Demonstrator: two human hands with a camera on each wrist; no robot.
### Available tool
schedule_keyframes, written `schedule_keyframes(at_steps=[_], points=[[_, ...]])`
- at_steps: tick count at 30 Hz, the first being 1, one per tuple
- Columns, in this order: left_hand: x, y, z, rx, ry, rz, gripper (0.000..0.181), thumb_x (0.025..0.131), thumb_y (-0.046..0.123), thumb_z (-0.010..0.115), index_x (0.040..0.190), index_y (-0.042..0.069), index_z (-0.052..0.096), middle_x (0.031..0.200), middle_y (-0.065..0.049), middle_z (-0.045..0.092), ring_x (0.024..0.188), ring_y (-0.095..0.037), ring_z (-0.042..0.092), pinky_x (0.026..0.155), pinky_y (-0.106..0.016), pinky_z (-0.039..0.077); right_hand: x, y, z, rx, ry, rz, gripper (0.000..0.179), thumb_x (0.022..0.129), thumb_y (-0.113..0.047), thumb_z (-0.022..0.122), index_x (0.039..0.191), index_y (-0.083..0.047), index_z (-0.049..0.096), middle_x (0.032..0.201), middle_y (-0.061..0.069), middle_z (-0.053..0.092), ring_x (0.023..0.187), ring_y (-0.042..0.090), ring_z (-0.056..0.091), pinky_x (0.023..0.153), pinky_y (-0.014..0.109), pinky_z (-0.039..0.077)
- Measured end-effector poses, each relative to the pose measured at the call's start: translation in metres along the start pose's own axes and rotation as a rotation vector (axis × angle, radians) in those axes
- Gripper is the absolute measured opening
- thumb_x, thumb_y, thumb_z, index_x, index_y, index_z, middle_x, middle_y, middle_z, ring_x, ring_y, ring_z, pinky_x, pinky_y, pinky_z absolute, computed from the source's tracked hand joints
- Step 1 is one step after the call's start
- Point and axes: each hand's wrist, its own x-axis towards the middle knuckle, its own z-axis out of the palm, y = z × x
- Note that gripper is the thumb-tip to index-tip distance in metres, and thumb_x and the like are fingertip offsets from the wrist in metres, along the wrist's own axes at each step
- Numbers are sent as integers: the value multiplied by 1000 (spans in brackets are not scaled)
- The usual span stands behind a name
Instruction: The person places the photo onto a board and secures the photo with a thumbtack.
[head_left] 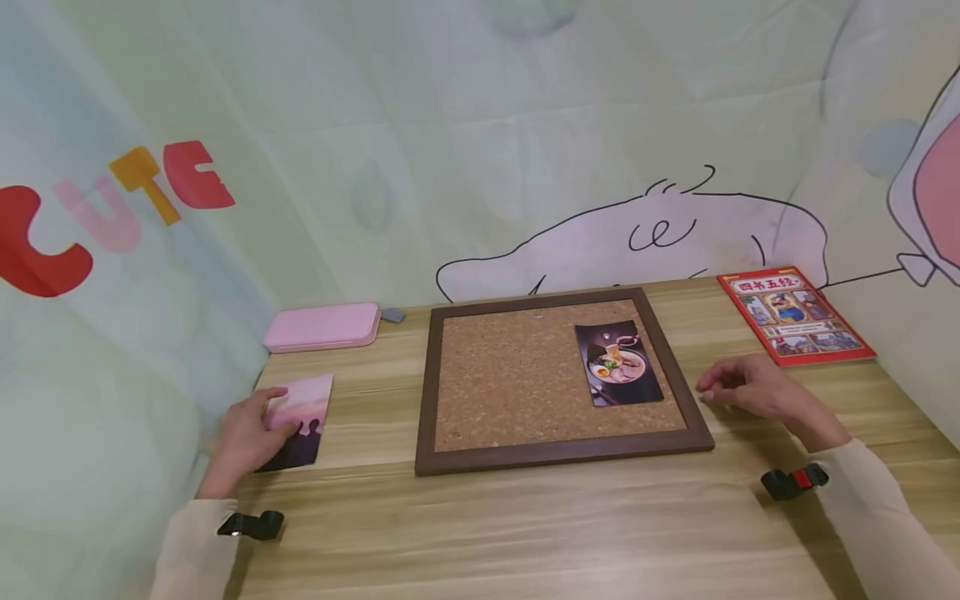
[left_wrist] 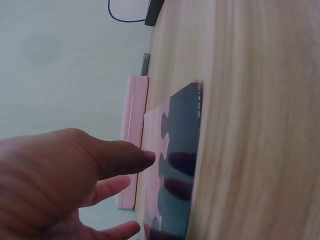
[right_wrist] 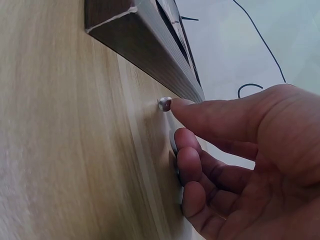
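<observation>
My left hand point(head_left: 245, 433) is over a glossy photo card point(head_left: 306, 396) with a pink sky and dark silhouettes. In the left wrist view its thumb and fingers are spread apart above the card's surface. Contact there is hard to judge. At the right side of a framed cork board point(head_left: 510, 375), my right hand point(head_left: 757, 390) has a small silver thumbtack point(right_wrist: 165, 104) at the tip of its thumb, seemingly pinched; the index fingertip is hidden in the right wrist view. A ramen photo card point(head_left: 621, 367) is on the cork, with a pin near its top.
A pink pencil case point(head_left: 324, 326) with a grey tab lies at the table's back left. The red-bordered book point(head_left: 795, 317) is at the back right, beyond my right hand. A printed curtain point(head_left: 375, 150) hangs behind and along the left of the wooden table point(head_left: 525, 525).
</observation>
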Motion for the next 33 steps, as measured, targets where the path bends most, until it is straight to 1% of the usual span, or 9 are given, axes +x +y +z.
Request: schedule_keyframes(at_steps=[3, 8, 14, 18, 22, 24, 27, 30, 33], points=[[-1, 1, 1, 25, -41, -29, 61, 96, 17, 75, 145, -9, 52, 127, -43, 60, 115, -57, 54, 95, -67, 43, -1, -1, 1, -8, -1, 0, 22, 103, -15, 70, 119, 0, 74, 112, 12, 72, 95, 19, 55, 74, 26, 45], [-1, 4, 2, 23, -96, -92, 64, 98, 21, 72, 150, -4, 46, 146, -46, 47, 134, -64, 40, 106, -77, 34, -1, -3, 3, -18, 8, 0, 22, 104, -18, 70, 118, -2, 75, 111, 12, 72, 95, 21, 55, 74, 27, 45], [1, 6, 3, 2, -105, -101, 67, 97, 23, 73, 151, -5, 45, 148, -45, 47, 136, -64, 40, 108, -73, 30, -1, -2, 8, -1, 49, -30, 17, 100, -15, 74, 112, -3, 78, 105, 8, 75, 86, 13, 55, 69, 25, 46], [1, 8, 3, -8, -67, -130, 67, 95, 23, 77, 149, -5, 49, 140, -45, 54, 125, -60, 52, 104, -69, 41, -1, -1, 10, 2, 60, -48, 15, 99, -13, 75, 109, -2, 79, 102, 8, 75, 84, 11, 54, 68, 25, 46], [-1, 7, 5, -88, -30, -201, 65, 96, 19, 77, 150, -5, 50, 143, -44, 54, 124, -55, 56, 102, -67, 48, -1, 1, 10, -37, 68, -51, 13, 100, -12, 74, 107, -2, 79, 100, 7, 75, 85, 13, 54, 68, 25, 45], [-2, 6, 6, -154, -12, -239, 62, 98, 15, 75, 151, -5, 51, 146, -42, 52, 125, -53, 54, 101, -62, 50, -1, 1, 10, -58, 73, -51, 13, 100, -12, 73, 106, -3, 79, 99, 7, 74, 85, 14, 54, 68, 25, 44], [-2, 5, 6, -212, 14, -279, 56, 99, 11, 72, 150, -4, 54, 143, -37, 56, 122, -48, 54, 91, -43, 53, -1, 2, 10, -75, 83, -59, 12, 100, -11, 72, 105, -2, 78, 97, 6, 73, 85, 15, 54, 69, 25, 44], [-2, 3, 4, -241, 25, -322, 51, 102, 11, 68, 150, -1, 56, 140, -34, 58, 117, -42, 58, 76, -21, 47, -1, 3, 10, -85, 87, -75, 11, 101, -10, 71, 104, -1, 78, 96, 7, 72, 85, 13, 54, 70, 24, 44], [-1, 4, 1, -273, 23, -362, 50, 103, 13, 64, 151, 1, 57, 143, -32, 58, 113, -39, 64, 68, -11, 43, 0, 4, 10, -96, 95, -102, 10, 101, -8, 70, 102, -1, 77, 96, 7, 72, 84, 10, 54, 72, 23, 44]])
